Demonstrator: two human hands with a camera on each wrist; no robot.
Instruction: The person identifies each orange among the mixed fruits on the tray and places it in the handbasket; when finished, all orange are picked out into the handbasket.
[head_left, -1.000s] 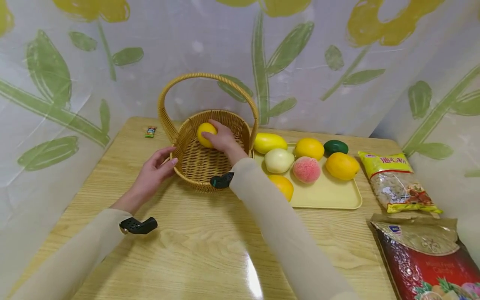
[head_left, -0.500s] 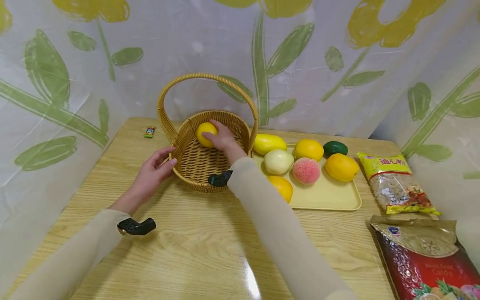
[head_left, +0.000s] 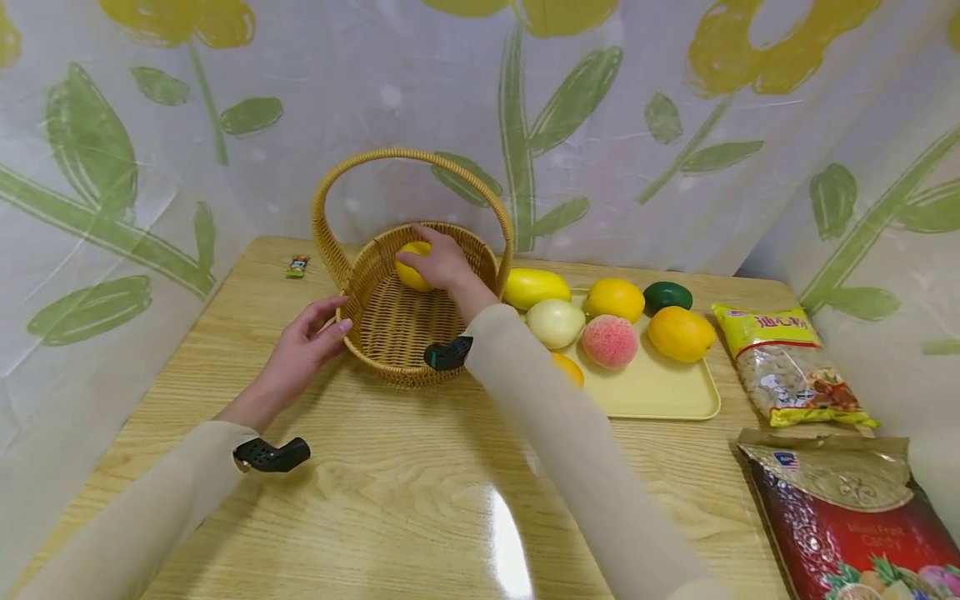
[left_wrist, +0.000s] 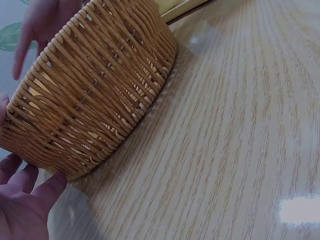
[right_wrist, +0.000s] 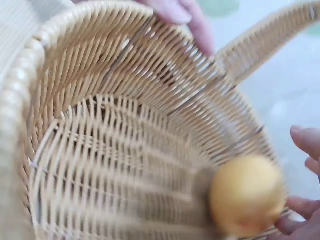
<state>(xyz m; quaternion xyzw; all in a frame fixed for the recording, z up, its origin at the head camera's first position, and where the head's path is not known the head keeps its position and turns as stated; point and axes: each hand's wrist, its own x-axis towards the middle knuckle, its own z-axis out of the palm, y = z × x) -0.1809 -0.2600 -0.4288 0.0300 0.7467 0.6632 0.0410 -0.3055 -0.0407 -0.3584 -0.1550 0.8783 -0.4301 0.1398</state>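
Note:
A round wicker basket (head_left: 375, 360) with a tall arched handle stands on the table, tilted off the tabletop in the left wrist view. My left hand (head_left: 306, 340) grips its left side, thumb at the rim and fingers against the outer wall. Inside, near the back left wall, lies an orange (right_wrist: 247, 195). My right hand (head_left: 444, 265) is over the basket, just beside the orange. In the right wrist view its fingers are spread, with fingertips right at the fruit's side but not wrapped round it. The head view shows the orange partly hidden behind that hand.
Right of the basket, a yellow tray (head_left: 652, 400) carries several fruits, among them a pink peach (head_left: 611, 342) and a dark green avocado-like fruit (head_left: 667, 297). Farther right lie a pasta bag (head_left: 787, 367) and a red candy bag (head_left: 847, 517). A small wrapped sweet (head_left: 297, 267) lies back left.
My right hand has loosened from the orange and shifted slightly up and back over it. The orange stays in the basket. My left hand keeps its grip on the rim.

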